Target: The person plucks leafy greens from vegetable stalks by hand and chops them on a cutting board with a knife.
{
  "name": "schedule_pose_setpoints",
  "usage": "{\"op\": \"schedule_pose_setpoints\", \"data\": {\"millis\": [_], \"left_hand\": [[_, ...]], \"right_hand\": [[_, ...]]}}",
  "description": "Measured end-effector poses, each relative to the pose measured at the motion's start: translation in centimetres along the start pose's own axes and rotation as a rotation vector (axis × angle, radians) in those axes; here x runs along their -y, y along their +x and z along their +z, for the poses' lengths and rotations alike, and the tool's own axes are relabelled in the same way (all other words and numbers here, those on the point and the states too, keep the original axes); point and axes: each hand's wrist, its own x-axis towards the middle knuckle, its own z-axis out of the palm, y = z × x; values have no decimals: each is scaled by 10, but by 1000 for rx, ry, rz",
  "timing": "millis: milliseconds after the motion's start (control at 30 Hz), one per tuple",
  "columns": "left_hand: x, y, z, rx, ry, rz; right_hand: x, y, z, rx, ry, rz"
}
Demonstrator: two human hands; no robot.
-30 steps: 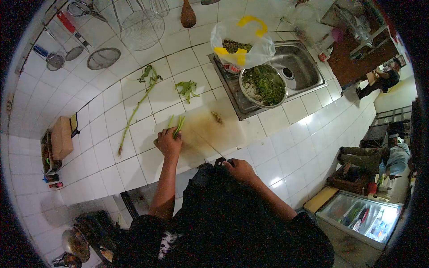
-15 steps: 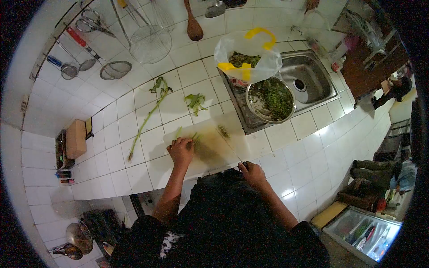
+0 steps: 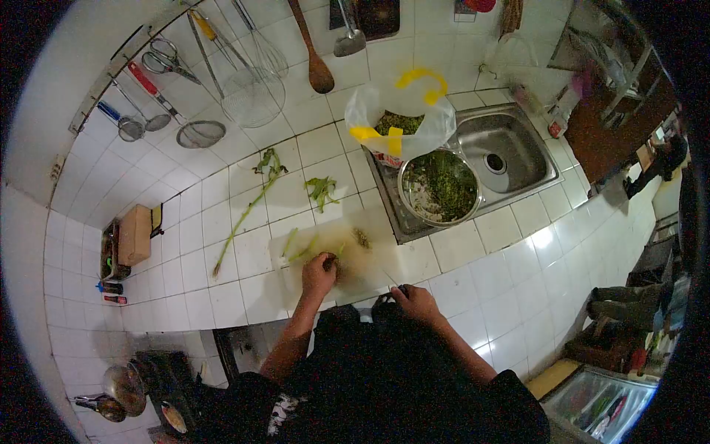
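My left hand (image 3: pixel 319 276) is over the pale cutting board (image 3: pixel 370 263), its fingers pinched round a small dark green piece (image 3: pixel 330 262), mostly hidden. Cut green stem pieces (image 3: pixel 302 249) lie just beyond its fingers. At the board's right near corner, my right hand (image 3: pixel 416 304) is closed on the handle of a knife (image 3: pixel 389 277), with the thin blade pointing toward the board. A small heap of chopped bits (image 3: pixel 361 237) sits near the far right of the board. Past it on the tiles are a leafy sprig (image 3: pixel 321 191) and a long stalk (image 3: pixel 250 201).
A steel bowl (image 3: pixel 408 197) of chopped greens stands on the drainer of the sink (image 3: pixel 543 159), with a plastic bag (image 3: pixel 440 122) of greens behind it. Strainers (image 3: pixel 201 134), scissors (image 3: pixel 166 58) and a wooden spoon (image 3: pixel 320 75) hang on the wall. People are at the far right.
The view has tilted, so the counter appears lower. My left hand has moved right across the board, leaving stem pieces uncovered at its left. My right hand still grips the knife near the board's corner.
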Motion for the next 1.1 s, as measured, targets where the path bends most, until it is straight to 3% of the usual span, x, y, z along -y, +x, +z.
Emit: {"op": "schedule_pose_setpoints", "data": {"millis": [100, 200, 267, 400, 467, 567, 833, 1100], "left_hand": [[-11, 0, 6, 18, -203, -80], [-10, 5, 15, -33, -472, -162], [-37, 5, -2, -16, -1081, -352], [-70, 13, -34, -30, -1121, -310], [-91, 13, -54, -11, -957, -179], [-98, 13, -61, 24, -945, -55], [-110, 10, -71, 150, -1236, -28], [-115, 15, -80, 95, -730, 216]], "right_hand": [[4, -1, -3, 25, -31, 12], [11, -3, -6, 58, 152, -48], [23, -8, -12, 31, 175, -120], [57, -24, -34, 109, 152, -63], [67, -30, -40, 162, 402, -12], [76, -33, -49, 247, 412, 14], [97, -55, -69, 337, 519, -43], [97, -62, -76, 332, 619, -44]]}}
